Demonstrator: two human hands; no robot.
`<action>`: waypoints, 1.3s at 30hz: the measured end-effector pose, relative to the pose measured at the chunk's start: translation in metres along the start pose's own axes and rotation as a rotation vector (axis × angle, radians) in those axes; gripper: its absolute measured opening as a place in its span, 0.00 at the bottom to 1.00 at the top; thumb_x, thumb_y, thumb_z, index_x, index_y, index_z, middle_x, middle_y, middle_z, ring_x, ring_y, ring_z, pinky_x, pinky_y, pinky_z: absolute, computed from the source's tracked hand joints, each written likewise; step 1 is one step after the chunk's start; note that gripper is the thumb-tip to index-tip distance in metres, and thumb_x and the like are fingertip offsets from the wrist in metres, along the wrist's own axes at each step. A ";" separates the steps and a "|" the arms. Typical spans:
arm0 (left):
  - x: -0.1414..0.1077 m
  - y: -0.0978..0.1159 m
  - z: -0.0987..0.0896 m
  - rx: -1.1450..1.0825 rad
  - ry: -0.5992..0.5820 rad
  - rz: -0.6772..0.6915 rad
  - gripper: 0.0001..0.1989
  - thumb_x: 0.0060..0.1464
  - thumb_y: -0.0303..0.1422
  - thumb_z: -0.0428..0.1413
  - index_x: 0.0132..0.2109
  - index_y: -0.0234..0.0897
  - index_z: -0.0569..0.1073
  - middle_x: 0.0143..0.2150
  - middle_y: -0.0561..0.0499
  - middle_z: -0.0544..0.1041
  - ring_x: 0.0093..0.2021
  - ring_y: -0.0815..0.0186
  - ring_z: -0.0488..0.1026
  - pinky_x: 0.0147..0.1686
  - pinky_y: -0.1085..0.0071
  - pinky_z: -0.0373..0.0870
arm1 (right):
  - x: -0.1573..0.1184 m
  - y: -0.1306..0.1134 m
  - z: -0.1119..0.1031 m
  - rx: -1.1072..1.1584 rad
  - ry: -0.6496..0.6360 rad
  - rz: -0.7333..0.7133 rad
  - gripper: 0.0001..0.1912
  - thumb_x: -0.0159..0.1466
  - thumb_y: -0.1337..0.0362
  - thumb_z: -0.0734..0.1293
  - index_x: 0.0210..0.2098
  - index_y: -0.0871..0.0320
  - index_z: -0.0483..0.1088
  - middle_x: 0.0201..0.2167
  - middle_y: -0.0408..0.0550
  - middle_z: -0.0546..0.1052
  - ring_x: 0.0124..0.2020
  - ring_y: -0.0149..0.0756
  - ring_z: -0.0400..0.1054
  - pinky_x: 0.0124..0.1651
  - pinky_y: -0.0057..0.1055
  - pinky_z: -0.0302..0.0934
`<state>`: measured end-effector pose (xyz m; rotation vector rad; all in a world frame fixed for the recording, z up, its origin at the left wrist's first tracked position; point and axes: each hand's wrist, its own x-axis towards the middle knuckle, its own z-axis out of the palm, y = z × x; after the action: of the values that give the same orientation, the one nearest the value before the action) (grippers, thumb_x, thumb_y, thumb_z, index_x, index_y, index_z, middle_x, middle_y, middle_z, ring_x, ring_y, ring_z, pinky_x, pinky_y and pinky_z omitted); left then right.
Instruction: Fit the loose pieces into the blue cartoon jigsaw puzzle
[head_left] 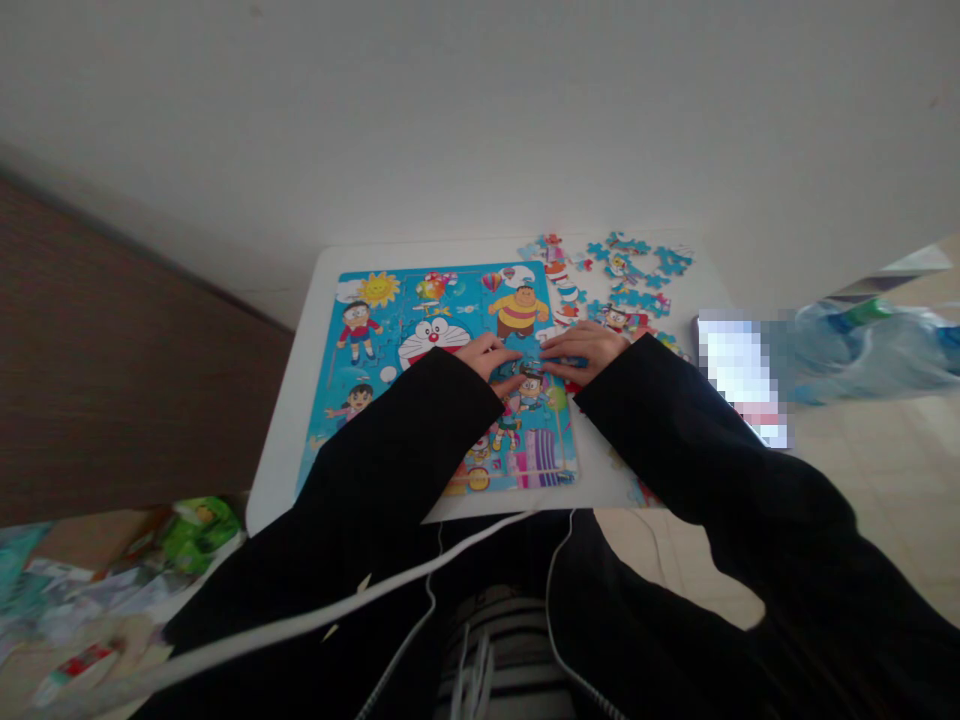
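Pressing open and flat on the cartoon jigsaw puzzle (442, 300), the left hand (487, 358) and right hand (585, 352) visibly grip nothing, with loose jigsaw pieces (626, 275) lying far right.

Lower left of the jigsaw puzzle (450, 300) hidden under black sleeves (397, 450), the pixelated object (739, 375) beyond naming

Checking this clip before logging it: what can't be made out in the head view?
All in the head view:
Puzzle pieces under the left hand and right hand: hidden by the hands.
Lower left of the jigsaw puzzle: hidden by the left sleeve.
Loose pieces: too small to tell apart.
Item right of them: pixelated.
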<state>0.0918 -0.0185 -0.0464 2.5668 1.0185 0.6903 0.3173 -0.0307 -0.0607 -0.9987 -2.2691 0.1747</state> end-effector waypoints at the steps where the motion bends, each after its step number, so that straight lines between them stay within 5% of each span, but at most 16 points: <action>1: 0.000 -0.001 0.000 -0.006 -0.010 -0.004 0.18 0.54 0.44 0.53 0.45 0.36 0.73 0.34 0.51 0.68 0.29 0.71 0.66 0.28 0.76 0.65 | 0.000 0.001 0.000 -0.005 -0.005 0.004 0.09 0.60 0.58 0.64 0.33 0.53 0.75 0.34 0.45 0.79 0.35 0.33 0.73 0.40 0.34 0.66; 10: 0.004 -0.007 0.002 -0.004 -0.006 0.049 0.19 0.54 0.44 0.53 0.44 0.33 0.73 0.37 0.48 0.69 0.36 0.66 0.69 0.35 0.72 0.67 | -0.002 0.003 0.003 -0.010 -0.001 -0.021 0.10 0.60 0.58 0.64 0.34 0.55 0.75 0.34 0.47 0.79 0.35 0.33 0.73 0.41 0.34 0.66; 19: 0.004 -0.014 0.009 -0.049 0.000 0.144 0.12 0.53 0.34 0.53 0.44 0.38 0.74 0.45 0.47 0.72 0.41 0.65 0.69 0.43 0.68 0.66 | 0.001 -0.006 -0.002 -0.006 0.007 0.117 0.11 0.59 0.55 0.65 0.36 0.53 0.75 0.34 0.46 0.78 0.36 0.34 0.71 0.42 0.35 0.65; 26: 0.004 -0.019 0.014 -0.081 0.058 0.194 0.12 0.52 0.33 0.53 0.44 0.36 0.74 0.44 0.46 0.74 0.43 0.64 0.71 0.44 0.67 0.66 | 0.001 -0.017 -0.006 0.135 0.040 0.388 0.21 0.54 0.55 0.69 0.45 0.55 0.72 0.29 0.46 0.76 0.27 0.30 0.68 0.31 0.29 0.66; 35: 0.003 -0.018 0.013 -0.137 0.103 0.251 0.11 0.50 0.30 0.53 0.42 0.35 0.75 0.42 0.45 0.75 0.43 0.63 0.71 0.45 0.66 0.67 | 0.004 -0.018 -0.012 0.491 0.123 0.756 0.15 0.52 0.52 0.69 0.32 0.56 0.72 0.26 0.45 0.75 0.28 0.33 0.70 0.29 0.30 0.67; 39: 0.003 -0.006 0.006 -0.231 0.094 0.103 0.12 0.49 0.25 0.53 0.42 0.36 0.74 0.44 0.47 0.73 0.45 0.66 0.71 0.46 0.69 0.68 | 0.006 -0.021 -0.013 0.638 0.110 0.802 0.18 0.52 0.49 0.68 0.34 0.56 0.69 0.24 0.44 0.74 0.26 0.33 0.71 0.26 0.29 0.66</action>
<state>0.0931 -0.0128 -0.0535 2.4168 0.7864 0.9064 0.3093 -0.0432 -0.0400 -1.4256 -1.4282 1.0675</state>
